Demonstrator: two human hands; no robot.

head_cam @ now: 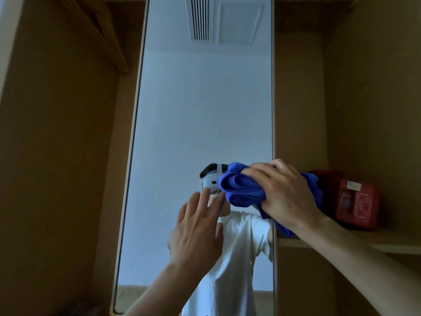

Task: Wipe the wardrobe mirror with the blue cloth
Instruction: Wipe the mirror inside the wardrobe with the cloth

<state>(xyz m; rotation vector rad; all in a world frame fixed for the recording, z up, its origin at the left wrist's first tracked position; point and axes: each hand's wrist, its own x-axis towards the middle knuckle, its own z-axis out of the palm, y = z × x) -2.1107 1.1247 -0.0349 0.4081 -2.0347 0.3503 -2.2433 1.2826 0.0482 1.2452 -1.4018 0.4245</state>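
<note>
My right hand point(282, 192) grips the blue cloth point(241, 188), fingers curled over a thick bunch of it. The bunched folds stick out of my fist toward nine o'clock, and a loose tail hangs past my wrist toward five o'clock. The cloth is in front of the wardrobe mirror point(200, 110), at about four o'clock on the glass and close to its right edge; I cannot tell whether it touches the glass.

My left hand point(198, 229) holds nothing. Its fingers are straight and slightly spread, pointing toward one o'clock at the cloth. It is at about seven o'clock from the cloth, with the fingertips just beside the folds.

The mirror is tall and narrow, set between brown wardrobe panels. It reflects a ceiling vent point(200, 19) at twelve o'clock and my white shirt point(234, 258) at six o'clock.

At three o'clock from my right hand a red box point(357, 201) stands on a wardrobe shelf point(387, 245), partly hidden behind the cloth and my wrist
</note>
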